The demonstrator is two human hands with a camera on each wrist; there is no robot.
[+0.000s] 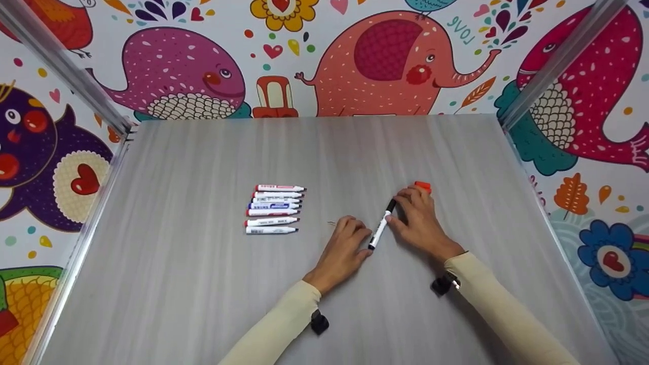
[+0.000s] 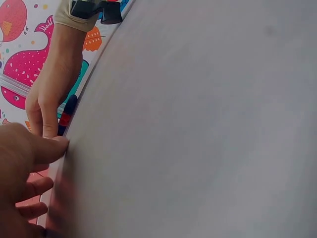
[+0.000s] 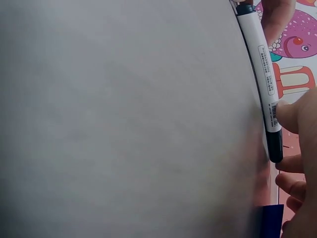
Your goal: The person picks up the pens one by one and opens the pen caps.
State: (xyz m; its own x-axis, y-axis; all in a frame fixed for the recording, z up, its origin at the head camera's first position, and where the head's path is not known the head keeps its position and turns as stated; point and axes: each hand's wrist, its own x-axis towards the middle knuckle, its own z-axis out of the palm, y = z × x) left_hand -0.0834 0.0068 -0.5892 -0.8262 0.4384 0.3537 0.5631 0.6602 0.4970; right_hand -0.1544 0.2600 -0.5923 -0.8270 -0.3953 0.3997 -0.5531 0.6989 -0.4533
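Note:
A white marker (image 1: 380, 229) with a black cap lies slanted on the table between the two hands. My right hand (image 1: 418, 218) has its thumb on the barrel by the cap and a fingertip at the cap's end, as the right wrist view shows of the marker (image 3: 262, 74). At the opposite end, the thumb and index finger of my left hand (image 1: 342, 251) pinch the short black tip. From the left wrist, the left hand (image 2: 25, 168) hides the marker. To the left, several white markers (image 1: 274, 206) lie in a stacked row, roughly parallel.
Just beyond the right hand sits a small red object (image 1: 422, 186), partly covered by the fingers. A blue-sided thing (image 3: 271, 220) shows low in the right wrist view. The grey table (image 1: 203, 284) meets patterned walls and metal posts (image 1: 563, 66) at the back.

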